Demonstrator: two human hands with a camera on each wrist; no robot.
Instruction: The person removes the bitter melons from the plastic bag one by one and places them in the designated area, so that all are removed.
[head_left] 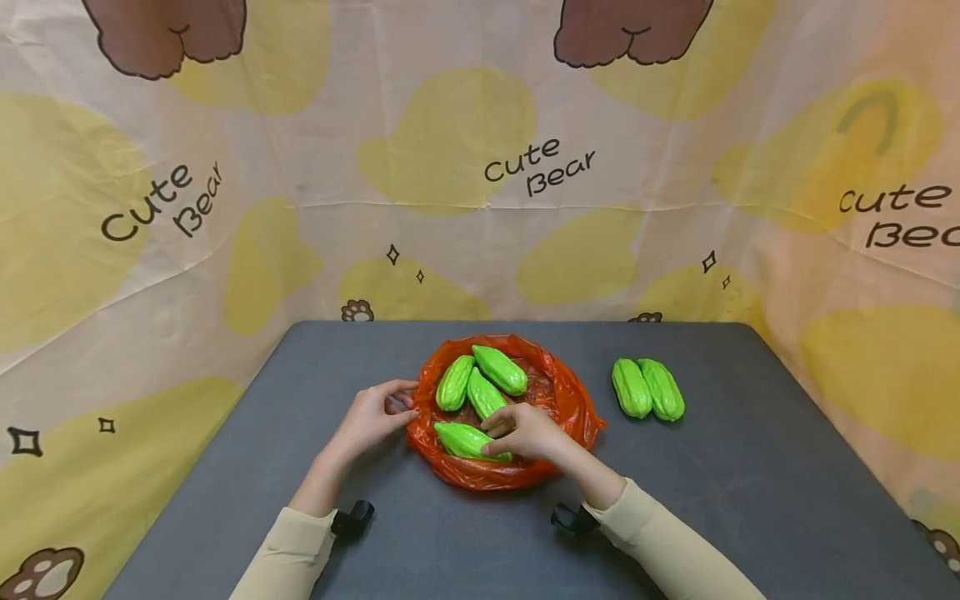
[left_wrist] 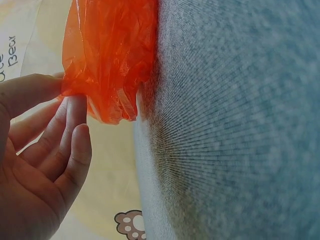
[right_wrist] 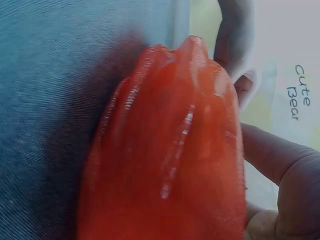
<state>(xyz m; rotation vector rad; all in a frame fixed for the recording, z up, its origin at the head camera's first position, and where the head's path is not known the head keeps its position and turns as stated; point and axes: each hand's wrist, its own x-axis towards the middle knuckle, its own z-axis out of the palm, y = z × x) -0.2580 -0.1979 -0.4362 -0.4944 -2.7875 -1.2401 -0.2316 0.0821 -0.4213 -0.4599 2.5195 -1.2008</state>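
Observation:
In the head view, a red plastic bag (head_left: pixel 577 408) lies spread open like a shallow bowl on the grey table. Inside it are several green ribbed gourds (head_left: pixel 498 369). My left hand (head_left: pixel 375 414) pinches the bag's left rim; the left wrist view shows thumb and finger on the thin red plastic (left_wrist: pixel 110 55). My right hand (head_left: pixel 528 432) reaches over the near right rim, its thumb and fingers about the right end of the nearest gourd (head_left: pixel 459 439). From the right wrist, the bag's side (right_wrist: pixel 165 150) hides that gourd and the fingertips.
Two more green gourds (head_left: pixel 647 389) lie side by side on the table, right of the bag. Behind the grey table (head_left: pixel 360 350) hangs a printed cloth (head_left: pixel 442 242), which also covers the sides. Black wrist straps (head_left: pixel 352 518) sit at both cuffs.

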